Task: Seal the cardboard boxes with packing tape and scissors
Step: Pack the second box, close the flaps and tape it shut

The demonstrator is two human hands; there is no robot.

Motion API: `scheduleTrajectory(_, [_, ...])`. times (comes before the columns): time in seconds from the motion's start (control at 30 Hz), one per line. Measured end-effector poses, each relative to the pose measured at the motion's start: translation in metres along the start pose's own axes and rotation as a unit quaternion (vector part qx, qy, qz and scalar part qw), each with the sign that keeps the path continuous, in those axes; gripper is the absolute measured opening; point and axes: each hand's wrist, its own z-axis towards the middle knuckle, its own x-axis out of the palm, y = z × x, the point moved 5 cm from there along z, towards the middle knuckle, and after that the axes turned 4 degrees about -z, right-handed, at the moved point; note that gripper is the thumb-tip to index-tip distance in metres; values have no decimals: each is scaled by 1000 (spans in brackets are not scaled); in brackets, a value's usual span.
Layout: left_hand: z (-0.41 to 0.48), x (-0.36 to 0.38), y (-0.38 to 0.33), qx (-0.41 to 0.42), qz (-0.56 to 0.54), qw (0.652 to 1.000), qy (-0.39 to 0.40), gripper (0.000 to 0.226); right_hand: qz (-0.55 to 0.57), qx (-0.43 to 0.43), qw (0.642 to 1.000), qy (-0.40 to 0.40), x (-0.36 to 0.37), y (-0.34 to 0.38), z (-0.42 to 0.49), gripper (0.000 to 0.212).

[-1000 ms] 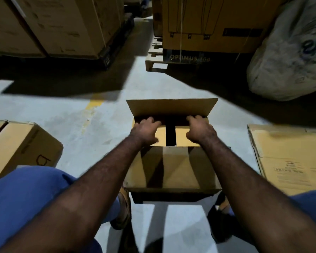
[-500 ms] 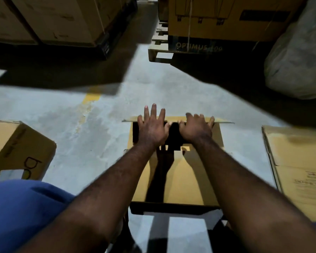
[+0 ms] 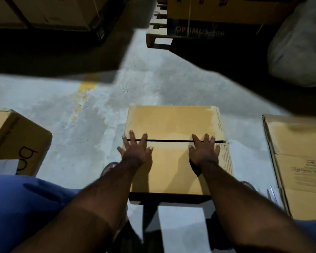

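Note:
A brown cardboard box (image 3: 173, 123) stands on the concrete floor in front of me, its two top flaps folded down and meeting at a dark seam across the middle. My left hand (image 3: 135, 150) lies flat with fingers spread on the near flap at the seam's left end. My right hand (image 3: 204, 150) lies flat the same way at the seam's right end. Neither hand holds anything. No tape roll shows. A thin metal object, maybe scissors (image 3: 271, 193), lies on the floor to the right of the box.
Another cardboard box (image 3: 16, 143) sits on the floor to the left. Flattened cardboard (image 3: 299, 161) lies to the right. Large cartons on pallets (image 3: 199, 11) and a big white sack (image 3: 297, 52) stand behind. My blue-trousered knees flank the box.
The far flap, upright a second ago, has come down to meet the near flap. Both hands have moved apart from the centre and now press flat at the seam's ends.

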Motion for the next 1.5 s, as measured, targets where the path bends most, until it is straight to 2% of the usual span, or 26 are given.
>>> scheduleTrajectory(0.07, [1, 1, 4, -29, -28, 999, 17, 68, 4, 47, 999, 21, 5, -16, 0, 61])
scheduleTrajectory(0.17, [6, 2, 1, -37, -12, 999, 26, 72, 21, 91, 995, 37, 10, -30, -1, 66])
scheduleTrajectory(0.3, [13, -4, -1, -53, -19, 998, -29, 72, 50, 103, 993, 38, 9, -37, 1, 74])
scheduleTrajectory(0.53, [20, -3, 11, -127, -110, 986, -14, 103, 78, 143, 986, 25, 5, -51, 9, 89])
scheduleTrajectory(0.7, [19, -4, 10, -115, -124, 986, -1, 109, 87, 144, 986, 17, 2, -53, 14, 94])
scheduleTrajectory(0.9, [23, -6, 14, -107, -151, 983, 17, 129, 106, 145, 984, 22, 2, -57, 20, 103])
scheduleTrajectory(1.07, [23, -2, 11, -117, -140, 983, 21, 130, 119, 139, 982, 39, 1, -61, 23, 109])
scheduleTrajectory(1.33, [17, -16, 5, -124, -134, 983, 2, 126, 120, 150, 981, 23, -17, -50, 24, 114])
scheduleTrajectory(1.5, [3, -62, 5, -121, -129, 982, -60, 123, 117, 125, 985, 20, -67, -25, 22, 116])
